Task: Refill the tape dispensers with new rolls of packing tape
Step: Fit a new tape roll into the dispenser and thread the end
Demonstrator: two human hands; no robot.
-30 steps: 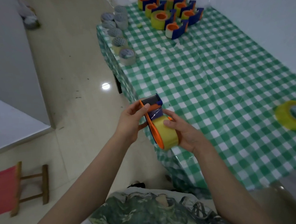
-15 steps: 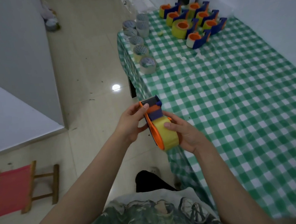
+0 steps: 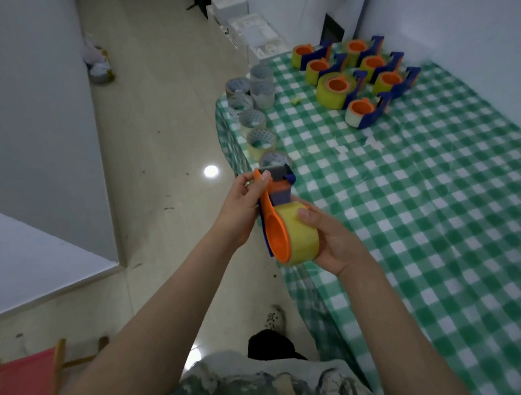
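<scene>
Still, left hand (image 3: 241, 209) and right hand (image 3: 333, 238) hold the dispenser (image 3: 279, 193) (yellow roll (image 3: 302, 237) loaded); fingers (image 3: 311, 217) curled, unchanged.

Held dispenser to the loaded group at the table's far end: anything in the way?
Nothing visible blocks it. The left hand and right hand hold the dispenser; the table between it and the loaded group carries only small scraps. Spare rolls line the left edge, off that path.

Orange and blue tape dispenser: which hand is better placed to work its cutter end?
Probably left: the left hand pinches the orange and blue tape dispenser at its cutter end; the right hand grips the yellow tape roll.
</scene>
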